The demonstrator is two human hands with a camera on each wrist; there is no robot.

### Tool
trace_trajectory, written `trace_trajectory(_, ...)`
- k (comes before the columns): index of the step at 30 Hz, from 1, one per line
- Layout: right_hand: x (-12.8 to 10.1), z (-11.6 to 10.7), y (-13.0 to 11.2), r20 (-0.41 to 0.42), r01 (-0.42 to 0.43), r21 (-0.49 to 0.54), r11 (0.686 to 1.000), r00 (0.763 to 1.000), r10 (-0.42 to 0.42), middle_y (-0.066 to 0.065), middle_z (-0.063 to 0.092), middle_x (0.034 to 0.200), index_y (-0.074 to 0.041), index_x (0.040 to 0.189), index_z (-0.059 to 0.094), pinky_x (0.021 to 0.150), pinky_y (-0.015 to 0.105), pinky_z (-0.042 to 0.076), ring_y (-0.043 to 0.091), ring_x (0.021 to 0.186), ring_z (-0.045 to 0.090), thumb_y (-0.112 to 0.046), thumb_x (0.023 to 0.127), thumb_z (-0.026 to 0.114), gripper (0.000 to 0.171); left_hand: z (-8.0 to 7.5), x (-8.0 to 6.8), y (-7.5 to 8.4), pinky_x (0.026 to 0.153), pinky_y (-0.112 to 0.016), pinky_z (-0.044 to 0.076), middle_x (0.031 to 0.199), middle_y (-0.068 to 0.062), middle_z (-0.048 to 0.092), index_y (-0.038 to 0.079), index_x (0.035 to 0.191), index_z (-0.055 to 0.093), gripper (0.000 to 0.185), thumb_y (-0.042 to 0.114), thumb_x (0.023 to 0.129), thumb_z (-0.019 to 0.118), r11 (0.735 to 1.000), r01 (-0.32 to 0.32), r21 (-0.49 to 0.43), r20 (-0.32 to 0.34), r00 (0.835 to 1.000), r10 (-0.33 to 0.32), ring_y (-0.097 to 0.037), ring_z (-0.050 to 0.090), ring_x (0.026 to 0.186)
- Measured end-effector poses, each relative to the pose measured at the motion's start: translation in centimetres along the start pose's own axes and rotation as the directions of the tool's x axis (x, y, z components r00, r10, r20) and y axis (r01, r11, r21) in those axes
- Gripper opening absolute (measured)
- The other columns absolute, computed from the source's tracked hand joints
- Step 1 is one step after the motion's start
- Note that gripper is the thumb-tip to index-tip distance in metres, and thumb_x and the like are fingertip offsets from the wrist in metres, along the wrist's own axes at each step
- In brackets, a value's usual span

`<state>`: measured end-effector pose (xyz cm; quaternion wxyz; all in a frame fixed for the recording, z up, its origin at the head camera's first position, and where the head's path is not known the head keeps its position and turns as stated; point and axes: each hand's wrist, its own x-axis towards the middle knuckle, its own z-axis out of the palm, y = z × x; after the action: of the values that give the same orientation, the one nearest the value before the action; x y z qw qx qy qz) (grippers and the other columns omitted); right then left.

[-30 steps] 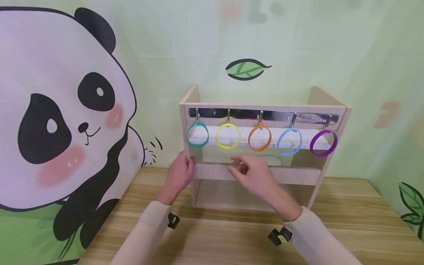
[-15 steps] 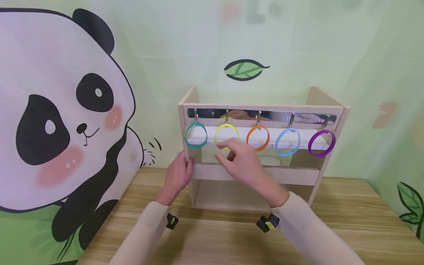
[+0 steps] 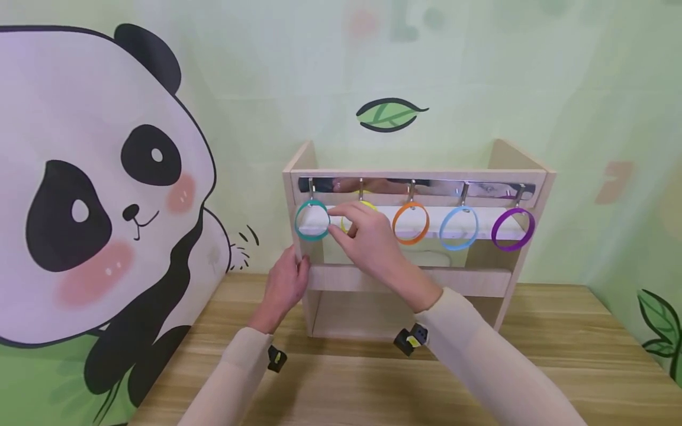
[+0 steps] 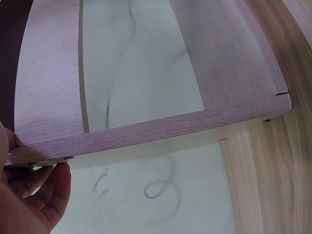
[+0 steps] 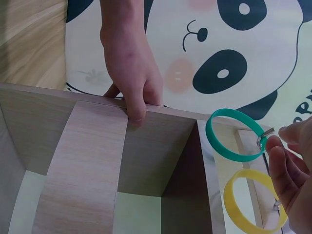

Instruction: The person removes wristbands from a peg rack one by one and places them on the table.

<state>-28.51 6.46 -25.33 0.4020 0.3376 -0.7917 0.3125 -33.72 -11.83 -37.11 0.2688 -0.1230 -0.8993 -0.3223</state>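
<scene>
A small wooden shelf unit [image 3: 405, 278] stands on the table, with a metal hook rail [image 3: 442, 187] across its upper front. From its hooks hang a teal ring [image 3: 297, 223], a yellow ring [image 5: 233, 207], an orange ring [image 3: 427, 223], a light blue ring [image 3: 443, 235] and a purple ring [image 3: 495, 234]. My left hand [image 3: 281, 284] grips the unit's left side panel [image 4: 161, 127], thumb on the front edge and fingers outside. My right hand [image 3: 367, 239] is at the teal ring's right edge, thumb and index fingertips apart; contact is unclear. It partly covers the yellow ring in the head view.
A white shelf [image 3: 383, 228] lies behind the rings. The wood-grain table [image 3: 341, 384] extends before and beside the unit. A wall with a printed panda [image 3: 96, 106] is at the left, and a pale green backdrop [image 3: 458, 77] is behind.
My right hand has moved left and up, from below the orange ring past the yellow one to the teal ring. My left hand keeps its grip on the side panel.
</scene>
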Motion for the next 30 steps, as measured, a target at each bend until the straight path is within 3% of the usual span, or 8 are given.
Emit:
trace_trajectory(12, 1.4, 0.7, -0.2, 0.072, -0.078, 0.012, 0.997, 0.994, 0.077, 0.001, 0.061, 0.103, -0.008, 0.103, 0.064, 0.055, 0.017, 0.042, 0.010, 0.062, 0.052, -0.015, 0.078, 0.066, 0.027, 0.1, 0.1, -0.3, 0.071, -0.042, 0.046, 0.106, -0.011, 0.054, 0.009, 0.109, 0.049, 0.025, 0.025, 0.090, 0.042, 1.000, -0.015, 0.014, -0.018, 1.000, 0.015, -0.025, 0.054, 0.093)
trace_trajectory(23, 1.8, 1.3, 0.0, 0.098, -0.098, -0.054, 0.994, 0.990, 0.103, 0.003, 0.061, 0.105, -0.008, 0.106, 0.063, 0.080, 0.028, 0.041, 0.015, 0.094, 0.055, -0.017, 0.078, 0.066, 0.029, 0.0, 0.1, -0.1, 0.070, -0.041, 0.046, 0.107, -0.010, 0.053, 0.010, 0.109, 0.049, 0.025, 0.026, 0.091, 0.042, 1.000, 0.006, 0.017, -0.003, 1.000, -0.006, -0.025, 0.054, 0.092)
trace_trajectory(30, 2.1, 1.6, -0.1, 0.098, -0.085, -0.141, 0.986, 0.990, 0.099, 0.002, 0.060, 0.108, -0.010, 0.110, 0.061, 0.085, 0.029, 0.040, 0.014, 0.104, 0.051, -0.019, 0.080, 0.063, 0.031, 0.1, 0.0, -0.1, 0.069, -0.040, 0.046, 0.106, -0.009, 0.054, 0.011, 0.106, 0.050, 0.023, 0.025, 0.090, 0.043, 1.000, -0.002, 0.007, -0.023, 1.000, 0.003, -0.024, 0.055, 0.090)
